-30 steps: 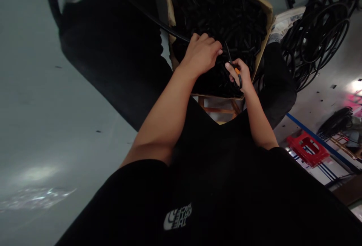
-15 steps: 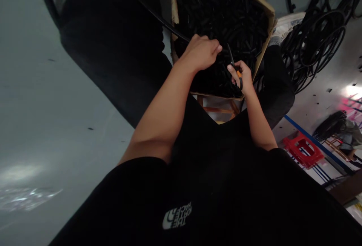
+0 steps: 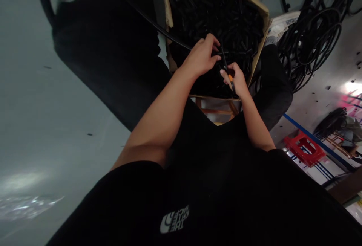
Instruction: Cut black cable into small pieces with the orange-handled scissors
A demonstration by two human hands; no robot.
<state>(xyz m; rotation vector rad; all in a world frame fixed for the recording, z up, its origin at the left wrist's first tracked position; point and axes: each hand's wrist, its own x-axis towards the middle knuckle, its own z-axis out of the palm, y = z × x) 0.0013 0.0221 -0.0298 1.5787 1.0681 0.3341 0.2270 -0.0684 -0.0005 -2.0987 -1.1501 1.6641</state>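
My left hand (image 3: 202,55) is closed around a long black corrugated hose (image 3: 158,25) that runs in from the upper left, gripping its end over a cardboard box (image 3: 261,27). My right hand (image 3: 234,78) grips scissors (image 3: 226,67) with orange-and-black handles, their blades pointing up at the hose end beside my left fingers. The box is filled with several short black hose pieces (image 3: 220,8).
The box rests on a wooden stool (image 3: 217,109) between my knees. Coils of black hose (image 3: 313,31) lie on the floor at the right. A red plastic stool (image 3: 304,148) and a blue floor line (image 3: 316,140) are at the lower right. Grey floor spreads left.
My hands have come closer together; the scissors moved left up to the hose end at my left fingers. The view has shifted slightly.
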